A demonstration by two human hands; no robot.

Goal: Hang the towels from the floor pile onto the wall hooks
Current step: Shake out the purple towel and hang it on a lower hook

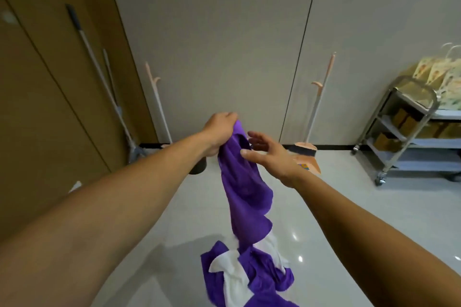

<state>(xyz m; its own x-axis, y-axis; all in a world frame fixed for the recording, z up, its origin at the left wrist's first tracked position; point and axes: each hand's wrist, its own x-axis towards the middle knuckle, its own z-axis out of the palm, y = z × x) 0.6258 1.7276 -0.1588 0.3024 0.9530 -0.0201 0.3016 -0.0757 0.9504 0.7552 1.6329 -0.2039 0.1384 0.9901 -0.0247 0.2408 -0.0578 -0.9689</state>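
Observation:
A purple towel [247, 192] hangs down in mid-air, gripped at its top end by my left hand [219, 129]. My right hand [267, 154] is beside the towel's upper part with fingers spread, its thumb touching the cloth. Below, on the glossy floor, lies the pile of purple and white towels [247, 274], and the hanging towel's lower end reaches down to it. No wall hooks show on the grey wall panels ahead.
A pink broom and dustpan [309, 154] lean against the wall at right, with another pink handle [156, 99] at left. Mops [109, 90] stand by the brown panel. A metal trolley [409, 129] with boxes and bags stands far right. A dark bin [198, 167] sits behind my left wrist.

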